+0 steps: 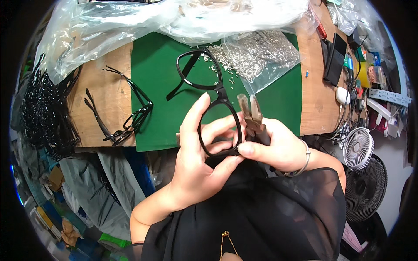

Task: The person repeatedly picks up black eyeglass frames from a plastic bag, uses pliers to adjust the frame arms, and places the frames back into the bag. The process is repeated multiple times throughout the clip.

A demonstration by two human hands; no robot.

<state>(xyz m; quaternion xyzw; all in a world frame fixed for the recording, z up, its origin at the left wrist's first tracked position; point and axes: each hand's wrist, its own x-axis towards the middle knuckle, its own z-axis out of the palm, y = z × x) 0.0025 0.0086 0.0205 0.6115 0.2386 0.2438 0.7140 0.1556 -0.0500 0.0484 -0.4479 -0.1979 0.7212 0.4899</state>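
Note:
A black eyeglass frame [222,93] stands on end over the green mat [161,122], one rim above the other. My left hand [196,161] is closed around its lower rim, thumb and fingers on the edge. In my right hand [278,143] is a pair of pliers [252,117], jaws pointing up and slightly apart beside the frame's bridge. My right thumb touches the bottom of the lower rim. One temple arm of the frame lies folded behind the upper rim. Small silvery metal parts [222,58] are scattered on the mat beyond the frame.
A clear bag of small metal parts [265,54] lies at the mat's far right. More black frames [135,115] rest at left, beside a large dark pile [48,108]. Plastic sheeting [174,19] covers the back. A phone [335,58], cables and fans [359,148] are at right.

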